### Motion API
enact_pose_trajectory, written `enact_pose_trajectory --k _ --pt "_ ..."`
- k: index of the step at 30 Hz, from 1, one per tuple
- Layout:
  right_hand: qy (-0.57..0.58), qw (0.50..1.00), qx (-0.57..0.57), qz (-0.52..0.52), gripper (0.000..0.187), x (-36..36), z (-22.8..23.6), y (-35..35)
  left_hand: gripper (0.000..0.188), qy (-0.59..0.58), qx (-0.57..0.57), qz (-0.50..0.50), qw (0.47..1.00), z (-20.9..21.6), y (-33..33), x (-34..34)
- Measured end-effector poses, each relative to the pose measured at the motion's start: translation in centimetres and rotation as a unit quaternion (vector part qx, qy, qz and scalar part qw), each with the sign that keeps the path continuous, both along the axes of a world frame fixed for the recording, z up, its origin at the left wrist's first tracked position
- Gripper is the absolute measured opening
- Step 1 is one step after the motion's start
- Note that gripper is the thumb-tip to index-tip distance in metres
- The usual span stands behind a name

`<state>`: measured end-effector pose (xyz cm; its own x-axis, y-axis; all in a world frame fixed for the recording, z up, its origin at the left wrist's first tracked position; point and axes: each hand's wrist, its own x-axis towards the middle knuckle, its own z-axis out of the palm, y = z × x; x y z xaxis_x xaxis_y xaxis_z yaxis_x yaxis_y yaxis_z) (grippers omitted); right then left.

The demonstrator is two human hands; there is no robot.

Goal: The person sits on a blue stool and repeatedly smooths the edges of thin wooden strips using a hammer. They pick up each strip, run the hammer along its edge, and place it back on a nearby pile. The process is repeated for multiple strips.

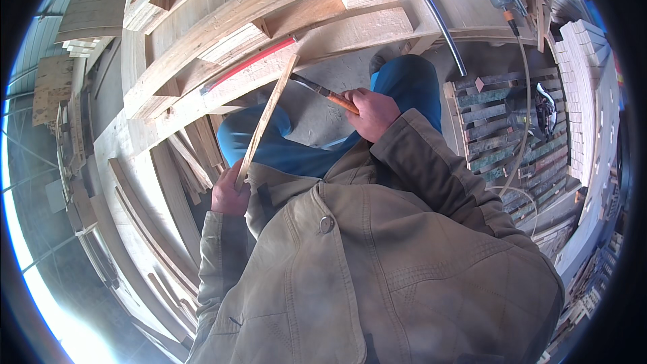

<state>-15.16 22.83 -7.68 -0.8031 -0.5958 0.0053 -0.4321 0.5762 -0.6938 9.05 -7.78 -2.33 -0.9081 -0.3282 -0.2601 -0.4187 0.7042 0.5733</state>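
My left hand (230, 192) is closed around the lower end of a thin wooden strip (266, 118), which slants up and to the right. In my right hand (375, 114) is a hand tool (329, 96) with an orange-brown handle and a narrow dark metal end; its exact kind is unclear. The metal end points left, near the upper part of the strip, and I cannot tell if they touch. Just beyond the strip, a long thin red bar (253, 63) lies along a wooden frame (269, 17) built of pale beams and blocks.
A shiny metal bar (439, 23) juts over the frame's right part. Slatted wooden racking (495, 118) stands at the right, with a pale hose (526, 94) hanging across it. Long boards (145, 222) lean at the left. Stacked pale wood (581, 87) rises at the far right.
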Motion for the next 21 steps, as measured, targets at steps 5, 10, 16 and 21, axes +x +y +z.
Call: enact_pose_trajectory --k 5,10,16,21 --pt "-0.066 0.998 0.014 0.012 0.021 -0.2 -0.8 0.0 0.059 -0.001 0.012 0.004 1.000 -0.1 0.2 0.0" --pt "-0.110 0.993 -0.015 0.028 0.022 -0.4 -1.5 -0.1 0.059 -0.015 -0.004 -0.016 1.000 0.2 0.2 -0.2" --pt "-0.154 0.988 -0.002 0.007 0.027 0.1 -1.1 -0.1 0.060 -0.026 -0.015 -0.023 0.999 0.4 0.0 -0.4" --pt "-0.176 0.984 -0.030 0.001 0.030 0.6 -1.2 -0.4 0.061 -0.009 -0.029 -0.025 0.999 0.4 0.1 -0.5"
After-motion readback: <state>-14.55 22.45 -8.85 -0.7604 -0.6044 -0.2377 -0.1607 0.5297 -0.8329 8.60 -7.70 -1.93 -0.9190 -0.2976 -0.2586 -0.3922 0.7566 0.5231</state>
